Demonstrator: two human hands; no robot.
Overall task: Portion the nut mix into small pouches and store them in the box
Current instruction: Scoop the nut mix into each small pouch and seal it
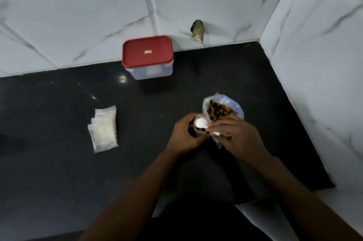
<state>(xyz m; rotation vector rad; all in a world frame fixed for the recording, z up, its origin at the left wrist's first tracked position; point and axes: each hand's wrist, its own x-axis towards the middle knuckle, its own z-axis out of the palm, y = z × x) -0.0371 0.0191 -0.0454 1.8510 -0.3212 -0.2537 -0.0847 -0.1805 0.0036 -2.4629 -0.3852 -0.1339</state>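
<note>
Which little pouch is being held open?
The pouch in the left hand, with the white spoon over its mouth. The other pouches lie flat in a pile on the counter, with no hand on them.

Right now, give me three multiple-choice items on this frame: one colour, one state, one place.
1. Colour of the lid on the storage box: A blue, B green, C red.
2. The box is: A shut, lid on, B open, C tipped over.
3. The white spoon is: A inside the box, B in the right hand, over the small pouch that the left hand holds, C in the left hand.

C: the lid reads red. A: it sits flat on the upright box. B: the right fingers pinch the handle.
</note>
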